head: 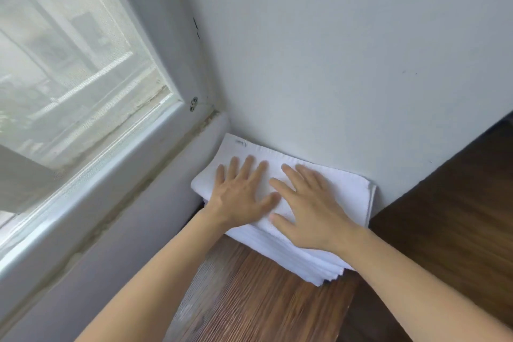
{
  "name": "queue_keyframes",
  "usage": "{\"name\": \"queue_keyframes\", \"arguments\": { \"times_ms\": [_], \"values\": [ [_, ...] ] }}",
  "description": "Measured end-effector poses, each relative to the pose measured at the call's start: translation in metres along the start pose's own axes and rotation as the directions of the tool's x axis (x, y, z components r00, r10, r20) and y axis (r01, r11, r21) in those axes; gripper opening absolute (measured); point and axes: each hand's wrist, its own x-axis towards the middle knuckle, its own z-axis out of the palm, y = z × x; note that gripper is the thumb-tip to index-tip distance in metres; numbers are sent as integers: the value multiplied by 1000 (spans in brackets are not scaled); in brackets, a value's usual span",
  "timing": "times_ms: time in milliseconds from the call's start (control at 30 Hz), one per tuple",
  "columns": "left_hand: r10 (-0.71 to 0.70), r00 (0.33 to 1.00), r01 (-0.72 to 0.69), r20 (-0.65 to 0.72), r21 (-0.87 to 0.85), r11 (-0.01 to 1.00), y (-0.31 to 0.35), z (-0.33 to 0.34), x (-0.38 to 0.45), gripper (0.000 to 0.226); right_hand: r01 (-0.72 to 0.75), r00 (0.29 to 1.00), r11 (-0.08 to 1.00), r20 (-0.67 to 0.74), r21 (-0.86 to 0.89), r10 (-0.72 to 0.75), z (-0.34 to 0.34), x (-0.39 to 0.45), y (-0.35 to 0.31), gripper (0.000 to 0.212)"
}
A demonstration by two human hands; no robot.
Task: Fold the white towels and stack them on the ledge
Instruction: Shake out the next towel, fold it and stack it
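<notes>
A stack of folded white towels (344, 189) lies on the brown wooden ledge (249, 300), pushed into the corner between the window frame and the wall. Several layered edges show at the stack's near right corner. My left hand (241, 194) lies flat on the top towel with its fingers spread. Beside it, my right hand (311, 211) also presses flat on the top towel, fingers straight and pointing toward the corner. Neither hand grips the cloth.
A window (69, 64) with a sheer white curtain and a grey frame (97, 197) runs along the left. A pale painted wall (347, 50) stands behind the towels. Dark wooden flooring (458, 216) lies lower at the right of the ledge.
</notes>
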Motion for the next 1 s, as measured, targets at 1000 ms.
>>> {"name": "queue_keyframes", "arguments": {
  "times_ms": [1000],
  "values": [
    [-140, 990, 140, -21, -23, 990, -11, 14, 32, 110, 140, 989, 972, 80, -190, -127, 28, -5, 40, 94]
  ]
}}
